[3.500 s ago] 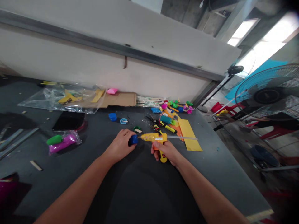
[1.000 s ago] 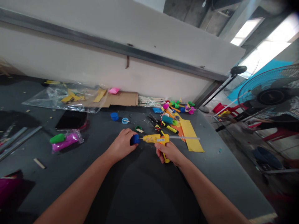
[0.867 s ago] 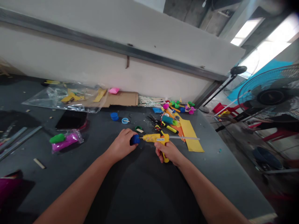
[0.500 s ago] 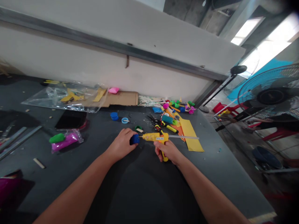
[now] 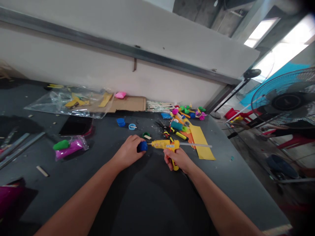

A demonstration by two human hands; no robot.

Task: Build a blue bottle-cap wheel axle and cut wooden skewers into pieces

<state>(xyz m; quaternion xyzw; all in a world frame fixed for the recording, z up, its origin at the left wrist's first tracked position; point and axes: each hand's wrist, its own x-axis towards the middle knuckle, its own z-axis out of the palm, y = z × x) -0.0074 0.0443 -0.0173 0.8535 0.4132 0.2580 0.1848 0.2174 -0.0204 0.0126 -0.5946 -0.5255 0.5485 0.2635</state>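
My left hand (image 5: 130,149) is closed around a blue bottle cap (image 5: 143,146), holding it on its side just above the dark table. In my right hand (image 5: 178,159) is a yellow hot glue gun (image 5: 164,144), gripped by its handle, with a clear glue stick (image 5: 197,145) poking out of its rear. The gun's nozzle points left and sits right at the cap; whether it touches I cannot tell. Just beyond are a green cap (image 5: 146,135) with a small stick, a light blue cap (image 5: 132,127) and a stack of blue caps (image 5: 120,122).
Behind the glue gun lie yellow-handled pliers (image 5: 180,134), yellow card (image 5: 202,142) and colourful clay pieces (image 5: 188,109). To the left are a phone (image 5: 75,125), bagged purple clay (image 5: 71,148), metal strips (image 5: 22,149) and a clear plastic bag (image 5: 56,103). A fan (image 5: 287,100) stands off the table's right edge.
The glue gun has shifted very slightly right, relative to the blue cap. My left hand keeps its hold on the cap, and the view has moved a little.
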